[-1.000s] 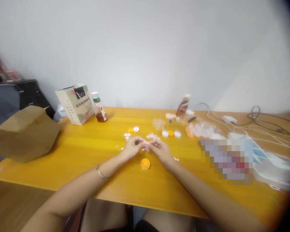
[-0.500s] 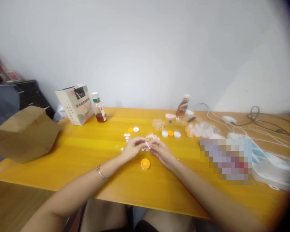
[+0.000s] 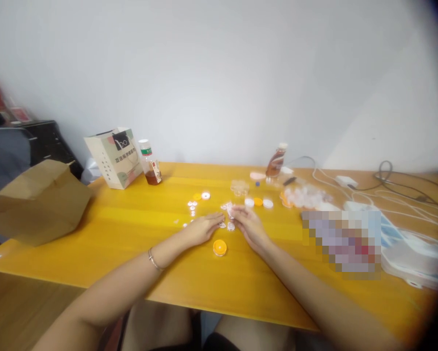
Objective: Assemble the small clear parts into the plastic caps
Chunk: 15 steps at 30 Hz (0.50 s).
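Observation:
My left hand (image 3: 202, 228) rests on the yellow table (image 3: 131, 234), fingers stretched toward several small white pieces (image 3: 226, 224) and holding nothing I can see. My right hand (image 3: 248, 223) is just to its right, with its fingertips pinched on a small white piece (image 3: 229, 208) lifted a little above the table. An orange round cap (image 3: 219, 247) lies just in front of both hands. More white and orange caps (image 3: 257, 202) lie behind the hands.
A paper gift bag (image 3: 112, 157) and a small bottle (image 3: 149, 164) stand at the back left, a brown paper bag (image 3: 36, 202) hangs over the left edge. A brown bottle (image 3: 276, 161), clear plastic pieces (image 3: 306, 196) and white cables (image 3: 353, 187) lie to the right.
My hands were joined over one small piece; they have parted. The left hand lowered flat to the table and the right hand moved back with a white piece.

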Each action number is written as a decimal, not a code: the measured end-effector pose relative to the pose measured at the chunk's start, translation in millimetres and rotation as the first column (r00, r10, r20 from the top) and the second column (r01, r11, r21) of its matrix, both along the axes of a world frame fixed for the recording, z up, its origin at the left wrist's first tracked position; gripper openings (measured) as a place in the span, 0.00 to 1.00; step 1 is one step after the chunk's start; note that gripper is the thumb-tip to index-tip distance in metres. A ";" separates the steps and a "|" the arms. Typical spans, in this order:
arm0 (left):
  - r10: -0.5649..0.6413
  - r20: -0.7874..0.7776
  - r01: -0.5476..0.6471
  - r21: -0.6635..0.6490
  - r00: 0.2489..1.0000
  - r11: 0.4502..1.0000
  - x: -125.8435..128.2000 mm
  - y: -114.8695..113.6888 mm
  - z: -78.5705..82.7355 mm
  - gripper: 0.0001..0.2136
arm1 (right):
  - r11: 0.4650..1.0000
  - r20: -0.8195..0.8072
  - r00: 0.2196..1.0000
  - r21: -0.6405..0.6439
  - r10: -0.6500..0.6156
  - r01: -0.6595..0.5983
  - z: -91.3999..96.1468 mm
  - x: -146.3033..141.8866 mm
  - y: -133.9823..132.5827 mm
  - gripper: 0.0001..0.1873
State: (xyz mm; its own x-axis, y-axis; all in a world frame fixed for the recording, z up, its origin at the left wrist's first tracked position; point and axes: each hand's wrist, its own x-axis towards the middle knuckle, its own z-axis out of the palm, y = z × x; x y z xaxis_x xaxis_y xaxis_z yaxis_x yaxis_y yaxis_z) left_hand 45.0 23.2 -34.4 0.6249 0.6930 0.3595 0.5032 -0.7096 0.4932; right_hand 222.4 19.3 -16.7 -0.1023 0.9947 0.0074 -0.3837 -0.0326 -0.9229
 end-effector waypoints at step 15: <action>0.113 0.048 -0.116 0.056 0.992 0.992 0.5 8.4 -5.6 0.09 | 1.000 0.024 1.000 -0.009 -0.005 0.005 2.4 -0.3 -0.7 0.15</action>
State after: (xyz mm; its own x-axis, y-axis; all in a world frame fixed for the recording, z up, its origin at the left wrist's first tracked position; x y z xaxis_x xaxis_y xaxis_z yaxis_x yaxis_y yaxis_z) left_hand 45.5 31.5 -40.0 0.5253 0.7360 0.4270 0.5611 -0.6769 0.4763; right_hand 222.2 18.7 -14.3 -0.0975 0.9952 -0.0041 -0.3612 -0.0393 -0.9317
